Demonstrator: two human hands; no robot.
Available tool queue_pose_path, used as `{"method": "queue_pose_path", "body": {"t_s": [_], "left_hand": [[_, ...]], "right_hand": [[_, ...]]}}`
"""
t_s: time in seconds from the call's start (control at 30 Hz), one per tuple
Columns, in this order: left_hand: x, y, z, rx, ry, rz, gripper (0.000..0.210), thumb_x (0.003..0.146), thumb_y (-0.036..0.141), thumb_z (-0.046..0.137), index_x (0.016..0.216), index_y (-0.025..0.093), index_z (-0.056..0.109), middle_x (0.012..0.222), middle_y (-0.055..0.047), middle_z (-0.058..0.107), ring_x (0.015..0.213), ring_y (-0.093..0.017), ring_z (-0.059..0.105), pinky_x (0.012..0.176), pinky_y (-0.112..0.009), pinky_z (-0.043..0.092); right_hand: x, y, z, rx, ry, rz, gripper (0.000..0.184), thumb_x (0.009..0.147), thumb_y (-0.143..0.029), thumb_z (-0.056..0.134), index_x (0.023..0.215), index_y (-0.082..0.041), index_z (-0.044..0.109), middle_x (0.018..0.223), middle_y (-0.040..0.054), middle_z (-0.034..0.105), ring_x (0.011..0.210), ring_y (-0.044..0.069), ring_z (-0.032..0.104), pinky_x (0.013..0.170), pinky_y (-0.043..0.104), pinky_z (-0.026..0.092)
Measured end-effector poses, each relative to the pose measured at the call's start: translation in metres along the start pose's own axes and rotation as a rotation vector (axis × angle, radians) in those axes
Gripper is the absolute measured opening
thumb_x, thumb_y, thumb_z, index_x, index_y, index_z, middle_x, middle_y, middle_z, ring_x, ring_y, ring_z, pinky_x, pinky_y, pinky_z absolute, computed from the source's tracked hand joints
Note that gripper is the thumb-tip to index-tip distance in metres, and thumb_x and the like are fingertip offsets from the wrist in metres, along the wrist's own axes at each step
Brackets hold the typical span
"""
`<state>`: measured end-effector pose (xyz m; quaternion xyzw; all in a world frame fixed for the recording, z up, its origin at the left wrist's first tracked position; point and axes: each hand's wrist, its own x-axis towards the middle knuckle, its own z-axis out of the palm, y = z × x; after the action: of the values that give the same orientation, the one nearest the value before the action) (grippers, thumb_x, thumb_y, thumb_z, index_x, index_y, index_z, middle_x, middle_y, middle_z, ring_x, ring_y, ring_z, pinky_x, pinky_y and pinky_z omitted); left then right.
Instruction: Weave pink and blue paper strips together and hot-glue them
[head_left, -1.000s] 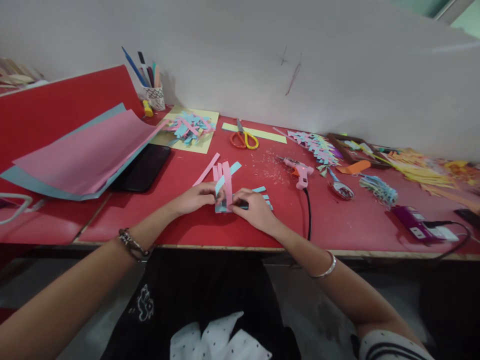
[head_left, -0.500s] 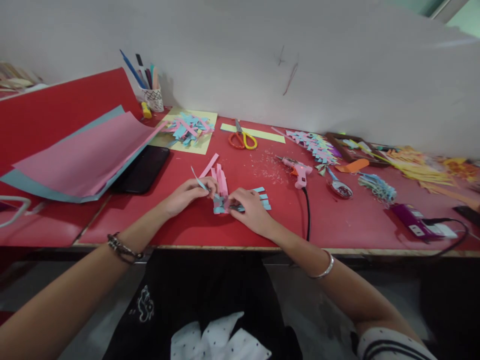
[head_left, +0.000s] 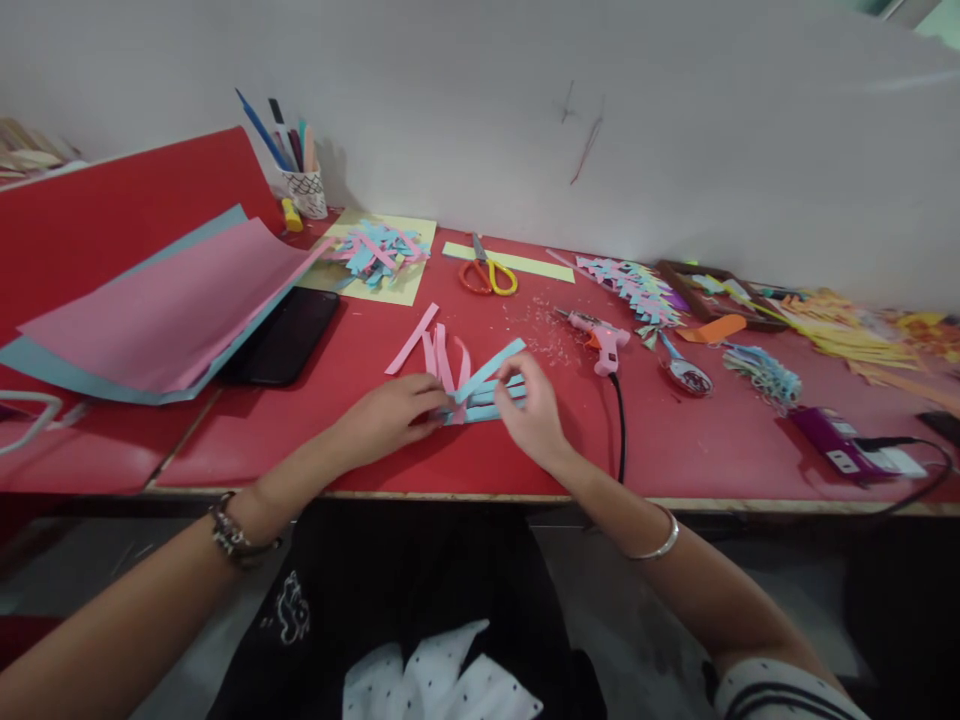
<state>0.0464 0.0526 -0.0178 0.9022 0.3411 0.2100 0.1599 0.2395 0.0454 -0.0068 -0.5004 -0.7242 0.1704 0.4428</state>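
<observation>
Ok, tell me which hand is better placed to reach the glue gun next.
Probably the right hand: it's nearer the glue gun, while the left hand is farther, where the paper strips meet.

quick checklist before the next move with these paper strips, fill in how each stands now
1. Left hand at the strips' left end: ok, fingers there.
2. Right hand has a firm grip on a strip: cannot tell; fingertips are close to the long, flat, light-blue paper strips.
3. Light-blue strips all parallel: not ok, the uppermost slants away.
4. Narrow pink paper strips all straight: not ok, one curls.
5. Pink pistol-shaped glue gun apart from both hands: ok.
6. Glue gun hot: cannot tell.
</observation>
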Motion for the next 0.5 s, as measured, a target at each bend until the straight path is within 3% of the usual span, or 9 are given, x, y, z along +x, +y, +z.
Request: {"method": "queue_pose_path", "body": {"t_s": [0.1, 0.2, 0.3, 0.4, 0.5], "left_hand": [[-0.007, 0.002, 0.001, 0.241, -0.041, 0.086, 0.028, 0.083, 0.021, 0.041, 0.106, 0.02, 0.056, 0.092, -0.007, 0.059, 0.081, -0.017, 0.055, 0.072, -0.03, 0.043], [-0.011, 0.006, 0.001, 0.374, -0.081, 0.134, 0.03, 0.085, 0.023, 0.041, 0.111, 0.025, 0.055, 0.095, -0.006, 0.059, 0.084, -0.017, 0.055, 0.075, -0.03, 0.043], [-0.014, 0.011, 0.0, 0.447, -0.124, 0.126, 0.032, 0.086, 0.029, 0.04, 0.116, 0.026, 0.052, 0.101, -0.007, 0.058, 0.087, -0.017, 0.054, 0.077, -0.031, 0.043], [-0.018, 0.013, 0.001, 0.491, -0.131, 0.111, 0.04, 0.086, 0.036, 0.04, 0.123, 0.023, 0.046, 0.107, -0.009, 0.057, 0.093, -0.02, 0.053, 0.081, -0.034, 0.042], [-0.02, 0.013, 0.002, 0.486, -0.115, 0.098, 0.042, 0.086, 0.039, 0.037, 0.124, 0.021, 0.045, 0.11, -0.009, 0.056, 0.098, -0.021, 0.052, 0.084, -0.034, 0.041]], "right_hand": [[0.0, 0.0, -0.008, -0.074, 0.193, -0.05, 0.009, 0.071, -0.017, 0.037, 0.079, -0.021, 0.041, 0.079, 0.0031, 0.048, 0.079, 0.017, 0.047, 0.074, 0.033, 0.038], [-0.003, -0.005, -0.016, -0.289, 0.161, -0.132, 0.017, 0.072, -0.016, 0.042, 0.087, -0.02, 0.048, 0.094, 0.007, 0.048, 0.093, 0.021, 0.046, 0.08, 0.037, 0.034], [-0.008, -0.011, -0.021, -0.474, -0.027, -0.236, 0.023, 0.075, -0.018, 0.044, 0.097, -0.022, 0.052, 0.108, 0.0082, 0.049, 0.103, 0.023, 0.045, 0.086, 0.04, 0.028], [-0.009, -0.013, -0.021, -0.563, -0.32, -0.357, 0.025, 0.081, -0.02, 0.042, 0.103, -0.024, 0.054, 0.12, 0.0071, 0.049, 0.11, 0.022, 0.044, 0.093, 0.044, 0.02], [-0.007, -0.011, -0.019, -0.572, -0.532, -0.37, 0.028, 0.084, -0.021, 0.039, 0.11, -0.023, 0.052, 0.125, 0.0081, 0.048, 0.113, 0.021, 0.044, 0.097, 0.047, 0.015]]}}
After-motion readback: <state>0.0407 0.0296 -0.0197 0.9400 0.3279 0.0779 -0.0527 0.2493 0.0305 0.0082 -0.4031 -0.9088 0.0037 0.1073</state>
